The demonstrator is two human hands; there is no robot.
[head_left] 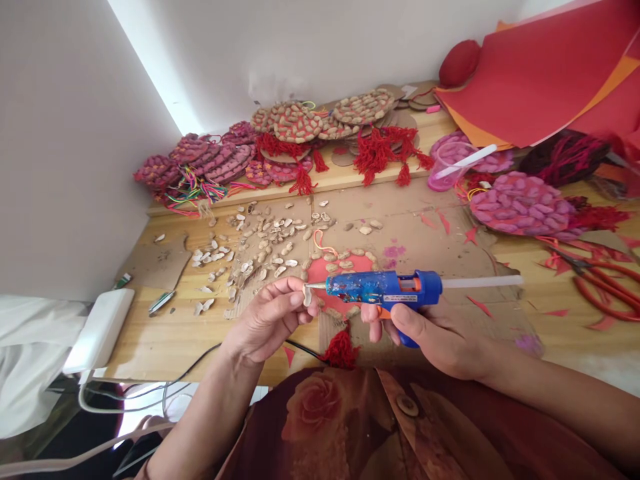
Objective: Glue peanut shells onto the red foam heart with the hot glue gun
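Observation:
My right hand (pixel 440 337) grips a blue hot glue gun (pixel 385 289) with a clear glue stick (pixel 480 283) poking out of its back. The metal nozzle points left and touches a small peanut shell (pixel 307 295) that my left hand (pixel 270 317) pinches between fingertips. Just beyond both hands lies a red heart-shaped card (pixel 327 273) with several peanut shells stuck along its edge and a red tassel (pixel 341 349) at its near tip. A black cord runs from under my hands to the left.
Loose peanut shells (pixel 260 243) are scattered over the cardboard-covered wooden table (pixel 165 340). Finished shell ornaments with red tassels (pixel 310 130) and pink ones (pixel 520 203) line the back and right. Red scissors (pixel 600 280), red paper sheets (pixel 540 73) and a white power strip (pixel 100 330) lie around.

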